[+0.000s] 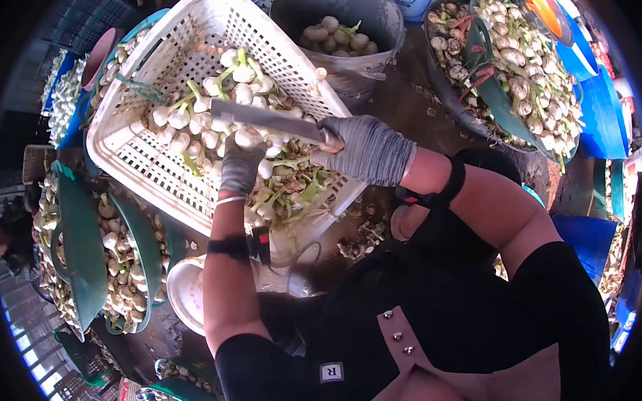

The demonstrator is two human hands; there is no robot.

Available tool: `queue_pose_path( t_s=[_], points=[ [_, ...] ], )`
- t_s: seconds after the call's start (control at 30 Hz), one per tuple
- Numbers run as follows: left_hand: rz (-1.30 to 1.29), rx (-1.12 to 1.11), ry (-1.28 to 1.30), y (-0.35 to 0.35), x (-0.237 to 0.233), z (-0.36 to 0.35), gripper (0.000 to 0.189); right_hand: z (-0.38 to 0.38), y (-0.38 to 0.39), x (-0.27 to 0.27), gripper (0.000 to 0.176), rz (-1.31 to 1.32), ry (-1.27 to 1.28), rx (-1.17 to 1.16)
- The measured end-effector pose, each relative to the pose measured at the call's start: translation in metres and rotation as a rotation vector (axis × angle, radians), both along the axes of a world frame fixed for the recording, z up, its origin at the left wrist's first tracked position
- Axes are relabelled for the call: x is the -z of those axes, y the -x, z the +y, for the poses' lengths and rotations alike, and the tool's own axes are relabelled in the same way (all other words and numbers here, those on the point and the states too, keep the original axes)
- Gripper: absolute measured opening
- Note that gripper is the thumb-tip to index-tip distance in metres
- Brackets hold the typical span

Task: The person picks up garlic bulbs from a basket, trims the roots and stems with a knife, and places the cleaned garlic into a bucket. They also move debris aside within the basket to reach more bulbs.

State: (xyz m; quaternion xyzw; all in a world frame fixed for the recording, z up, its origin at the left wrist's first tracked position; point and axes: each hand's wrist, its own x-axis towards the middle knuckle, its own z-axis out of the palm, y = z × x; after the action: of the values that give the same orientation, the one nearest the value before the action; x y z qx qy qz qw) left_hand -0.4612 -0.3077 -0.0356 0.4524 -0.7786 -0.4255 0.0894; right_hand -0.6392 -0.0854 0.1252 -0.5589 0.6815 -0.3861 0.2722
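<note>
In a gloved grip, my right hand (371, 150) is closed around the handle of a broad-bladed knife (267, 121). Its blade points left across the white slatted basket (145, 172). Just below the blade, my left hand (240, 168), also in a grey glove, is closed on a garlic bulb (248, 137); its fingertips are partly hidden. Several garlic bulbs with green stems (182, 118) lie in the basket around the hands. Cut stems and leafy trimmings (293, 192) are heaped at the basket's near corner.
A dark bucket (382, 65) holding pale bulbs stands behind the basket. Garlic fills a large tub (445, 85) at the upper right and green containers (79, 241) at the left. A white bucket (185, 295) stands near my left forearm. Scraps (365, 241) litter the floor.
</note>
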Motion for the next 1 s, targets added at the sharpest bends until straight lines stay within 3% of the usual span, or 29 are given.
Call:
queue_pose_path(
  t_s=[0.07,0.1,0.17,0.2,0.23,0.27,0.4,0.43,0.47,0.53,0.67,0.73,0.77,0.8,0.87,0.93,0.97,1.0],
  points=[
    [-0.170,0.719,1.287,-0.023,0.030,-0.004,0.049,0.003,-0.008,-0.009,0.031,0.348,-0.086,-0.037],
    [-0.175,0.716,1.292,-0.037,0.021,0.008,0.049,0.003,-0.006,-0.007,0.027,0.382,-0.153,-0.164],
    [0.049,0.589,0.860,-0.073,-0.003,0.049,0.038,0.009,-0.015,-0.014,0.025,0.395,-0.129,-0.237],
    [0.072,0.508,0.514,-0.083,-0.031,0.068,0.033,0.013,-0.020,-0.018,0.024,0.405,-0.113,-0.307],
    [0.014,0.496,0.784,-0.103,-0.010,0.077,0.030,0.019,-0.025,-0.008,0.022,0.336,0.126,-0.282],
    [-0.045,0.480,1.052,-0.108,-0.013,0.089,0.028,0.022,-0.030,-0.005,0.022,0.335,0.127,-0.280],
    [-0.078,0.388,0.772,-0.109,-0.055,0.122,0.025,0.033,-0.042,-0.006,0.020,0.465,0.186,-0.284],
    [0.091,0.253,0.518,-0.107,-0.055,0.126,0.027,0.036,-0.045,-0.008,0.019,0.471,0.193,-0.277],
    [0.098,0.256,0.519,-0.110,-0.044,0.126,0.027,0.038,-0.048,-0.011,0.019,0.477,0.192,-0.273],
    [0.012,0.346,0.836,-0.118,-0.012,0.123,0.029,0.042,-0.055,-0.017,0.017,0.530,0.204,-0.268],
    [0.083,0.343,0.829,-0.129,0.002,0.131,0.031,0.046,-0.061,0.004,0.017,0.508,0.222,-0.239],
    [0.043,0.403,0.945,-0.132,0.007,0.133,0.031,0.044,-0.059,0.015,0.018,0.514,0.222,-0.238],
    [0.049,0.404,0.947,-0.127,-0.006,0.135,0.031,0.042,-0.054,0.029,0.018,0.338,0.163,-0.293],
    [0.021,0.465,0.908,-0.115,-0.035,0.140,0.030,0.040,-0.053,0.026,0.018,0.344,0.164,-0.290],
    [-0.009,0.524,0.870,-0.095,-0.089,0.152,0.028,0.034,-0.051,0.016,0.018,0.593,-0.246,-0.300],
    [0.292,0.355,0.565,-0.077,-0.131,0.167,0.030,0.019,-0.015,0.060,0.016,0.580,-0.314,0.043],
    [0.328,0.210,0.371,-0.076,-0.141,0.174,0.038,0.028,-0.001,0.052,0.021,0.413,-0.188,0.018],
    [0.330,0.204,0.379,-0.076,-0.141,0.168,0.038,0.023,-0.005,0.053,0.021,0.417,-0.181,0.014]
  ],
)
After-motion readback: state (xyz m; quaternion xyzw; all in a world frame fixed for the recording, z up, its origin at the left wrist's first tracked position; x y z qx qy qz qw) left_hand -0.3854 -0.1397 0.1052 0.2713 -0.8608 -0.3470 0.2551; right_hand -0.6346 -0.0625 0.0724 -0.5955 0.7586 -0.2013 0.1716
